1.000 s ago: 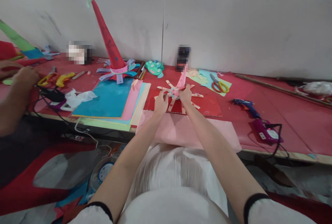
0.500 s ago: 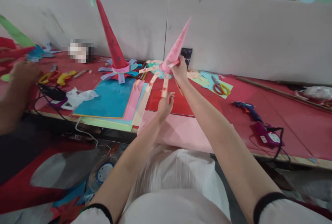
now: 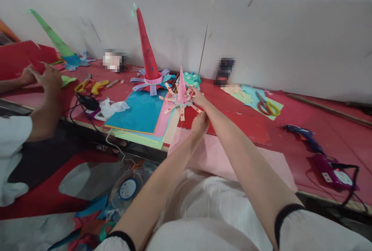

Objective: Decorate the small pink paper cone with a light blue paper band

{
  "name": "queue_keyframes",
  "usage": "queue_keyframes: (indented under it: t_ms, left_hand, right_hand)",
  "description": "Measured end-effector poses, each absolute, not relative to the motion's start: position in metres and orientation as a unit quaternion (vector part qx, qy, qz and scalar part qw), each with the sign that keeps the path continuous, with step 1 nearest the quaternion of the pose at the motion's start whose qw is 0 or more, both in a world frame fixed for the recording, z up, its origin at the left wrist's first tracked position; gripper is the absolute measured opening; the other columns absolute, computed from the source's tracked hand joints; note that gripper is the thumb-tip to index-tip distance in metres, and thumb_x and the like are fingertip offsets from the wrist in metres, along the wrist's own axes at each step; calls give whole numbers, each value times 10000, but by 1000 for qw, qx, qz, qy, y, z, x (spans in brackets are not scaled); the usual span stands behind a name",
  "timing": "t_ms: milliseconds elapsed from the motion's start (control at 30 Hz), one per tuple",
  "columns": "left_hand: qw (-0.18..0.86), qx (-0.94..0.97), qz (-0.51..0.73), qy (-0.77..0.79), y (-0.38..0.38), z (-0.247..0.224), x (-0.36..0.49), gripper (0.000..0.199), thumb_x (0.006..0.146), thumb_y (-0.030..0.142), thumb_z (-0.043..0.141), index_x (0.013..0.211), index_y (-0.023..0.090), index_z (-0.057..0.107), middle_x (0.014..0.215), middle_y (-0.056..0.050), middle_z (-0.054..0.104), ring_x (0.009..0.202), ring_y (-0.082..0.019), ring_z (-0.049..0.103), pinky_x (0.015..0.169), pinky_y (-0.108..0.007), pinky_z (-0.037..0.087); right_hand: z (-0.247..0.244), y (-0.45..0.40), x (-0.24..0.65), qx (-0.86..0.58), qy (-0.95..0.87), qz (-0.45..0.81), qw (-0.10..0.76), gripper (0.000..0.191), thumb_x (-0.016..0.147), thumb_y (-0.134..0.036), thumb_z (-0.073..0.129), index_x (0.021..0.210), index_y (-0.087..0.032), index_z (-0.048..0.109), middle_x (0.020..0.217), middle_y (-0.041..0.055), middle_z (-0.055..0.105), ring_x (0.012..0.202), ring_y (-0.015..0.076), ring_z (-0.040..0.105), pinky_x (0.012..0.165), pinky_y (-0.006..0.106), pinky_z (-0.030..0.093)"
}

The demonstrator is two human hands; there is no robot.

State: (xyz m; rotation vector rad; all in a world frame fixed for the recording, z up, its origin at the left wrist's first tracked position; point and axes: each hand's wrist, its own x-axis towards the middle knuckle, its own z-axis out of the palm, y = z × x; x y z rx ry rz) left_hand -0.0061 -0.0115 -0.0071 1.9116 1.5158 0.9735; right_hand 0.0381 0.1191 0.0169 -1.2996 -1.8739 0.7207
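Note:
A pink paper cone stands upright on the table, with a scalloped pale blue base and cream paper strips fanning out around it. My right hand reaches in from the right, its fingers closed at the cone's lower side among the strips. Just below, my left hand is curled, its fingertips at the end of a strip on the near right; the exact contact is hard to see. Left of the pink cone, a taller red paper cone stands with lilac and blue strips around its foot.
Blue sheets lie left of my hands, red sheets under and right. Scissors, a glue gun and a purple power box are at right. A co-worker's hands hold red paper at left. A white partition stands behind.
The pink cone has come down from a tilted, raised position to stand upright on the table. Both hands moved with it. My view has turned left, showing more of the co-worker.

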Motion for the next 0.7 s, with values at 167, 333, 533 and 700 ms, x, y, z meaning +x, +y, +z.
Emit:
queue_keyframes:
  t_ms: [167, 333, 533, 700]
  left_hand:
    - [248, 707, 341, 568, -12, -5, -7, 183, 823, 102, 407, 825, 167, 578, 901, -98, 667, 841, -211, 628, 698, -287, 466]
    - [262, 702, 336, 570, -12, -4, -8, 167, 830, 134, 422, 851, 172, 584, 917, -103, 672, 850, -223, 634, 691, -299, 472]
    - [251, 713, 345, 557, -11, -5, -8, 209, 847, 111, 404, 942, 174, 579, 993, -96, 657, 940, -205, 613, 808, -316, 469]
    - [204, 726, 347, 557, -13, 0, -7, 232, 849, 114, 384, 965, 176, 575, 1020, -98, 627, 949, -199, 593, 845, -325, 456]
  right_hand:
    - [5, 117, 43, -555, -731, 287, 273, 619, 715, -260, 612, 1304, -164, 447, 1042, 79, 657, 942, 217, 616, 873, 367, 462]
    - [6, 118, 33, -543, -747, 269, 272, 583, 786, -283, 552, 1336, -171, 395, 1122, 99, 634, 1000, 216, 601, 876, 362, 462]
    - [21, 110, 58, -607, -747, 168, 210, 455, 815, -208, 496, 1267, -191, 449, 1096, 116, 642, 1025, 259, 594, 870, 391, 457]
    - [23, 94, 112, -640, -764, 56, 59, 394, 826, -147, 465, 1215, -197, 507, 1167, 162, 601, 1086, 279, 559, 910, 426, 428]
